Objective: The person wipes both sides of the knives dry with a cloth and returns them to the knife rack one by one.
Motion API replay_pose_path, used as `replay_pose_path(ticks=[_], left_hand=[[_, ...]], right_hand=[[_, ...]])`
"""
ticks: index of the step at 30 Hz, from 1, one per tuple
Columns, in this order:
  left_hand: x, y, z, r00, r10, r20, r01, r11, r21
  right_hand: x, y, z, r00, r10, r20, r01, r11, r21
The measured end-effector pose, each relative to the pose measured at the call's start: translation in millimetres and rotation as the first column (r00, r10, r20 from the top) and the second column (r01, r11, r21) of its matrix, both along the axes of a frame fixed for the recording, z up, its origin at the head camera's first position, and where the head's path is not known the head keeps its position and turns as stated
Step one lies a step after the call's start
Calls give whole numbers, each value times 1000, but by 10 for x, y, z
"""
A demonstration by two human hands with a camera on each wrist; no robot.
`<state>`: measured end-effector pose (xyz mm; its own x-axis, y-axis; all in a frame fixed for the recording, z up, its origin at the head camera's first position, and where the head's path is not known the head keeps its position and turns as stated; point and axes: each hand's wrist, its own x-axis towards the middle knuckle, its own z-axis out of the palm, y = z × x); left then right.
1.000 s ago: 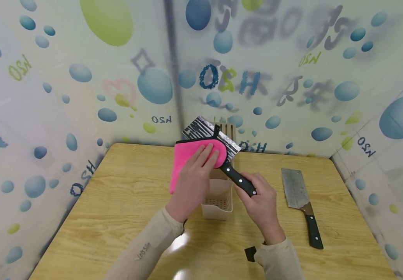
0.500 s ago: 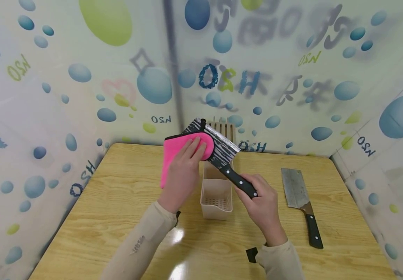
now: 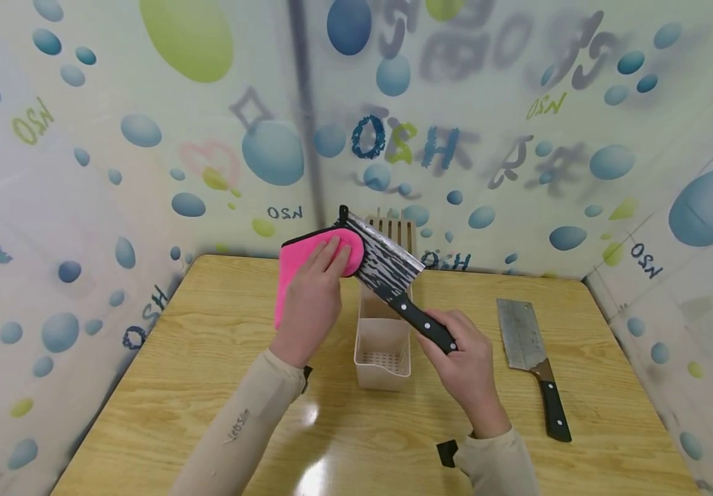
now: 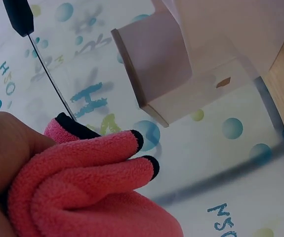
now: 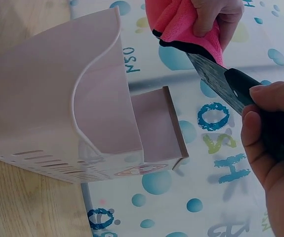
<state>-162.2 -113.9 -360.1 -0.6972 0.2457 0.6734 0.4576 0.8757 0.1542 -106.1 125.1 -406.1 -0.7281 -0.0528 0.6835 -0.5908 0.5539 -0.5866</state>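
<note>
My right hand (image 3: 464, 365) grips the black riveted handle of a cleaver (image 3: 390, 258), whose blade has a dark streaked face and slants up to the left. A pink cloth (image 3: 294, 258) with black edging is folded over the blade's far end. My left hand (image 3: 309, 300) pinches the cloth there, with its fingers on the upper face. In the right wrist view the thumb of the left hand (image 5: 221, 17) presses the cloth from the other side. The cloth hides the blade's tip. In the left wrist view the folded cloth (image 4: 97, 182) fills the lower left.
Below and behind the cleaver stands a beige plastic knife holder (image 3: 383, 375) with a slotted back part and perforated bottom. A second cleaver (image 3: 523, 337) lies on the wooden table (image 3: 207, 386) at the right. Bubble-patterned sheeting (image 3: 257, 69) rises behind and at both sides.
My left hand and the cloth have slid left along the blade towards its far end, uncovering more of its streaked face. The right hand has stayed nearly still on the handle.
</note>
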Motion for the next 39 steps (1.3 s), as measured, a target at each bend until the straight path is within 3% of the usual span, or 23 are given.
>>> replay_pose_path(ticks=[10,20,28,32,39], left_hand=[[24,50,3,1000,-14,-5,14,998,-54],[104,185,6,993,-70,-93,54,985,-167],[218,300,3,988,-133,-82,119,981,-153],[258,352,22,985,-143,-98,127,980,-154],[318,420,28,979,-177,-97,157,971,-182]], right_hand=[[7,-10,4,999,-8,37,10,998,-56],[-6,-23,6,996,-19,91,31,990,-135],[-9,-47,-6,988,-20,152,50,980,-193],[1,-61,0,973,3,230,58,965,-255],[17,-69,50,918,131,374,36,913,-407]])
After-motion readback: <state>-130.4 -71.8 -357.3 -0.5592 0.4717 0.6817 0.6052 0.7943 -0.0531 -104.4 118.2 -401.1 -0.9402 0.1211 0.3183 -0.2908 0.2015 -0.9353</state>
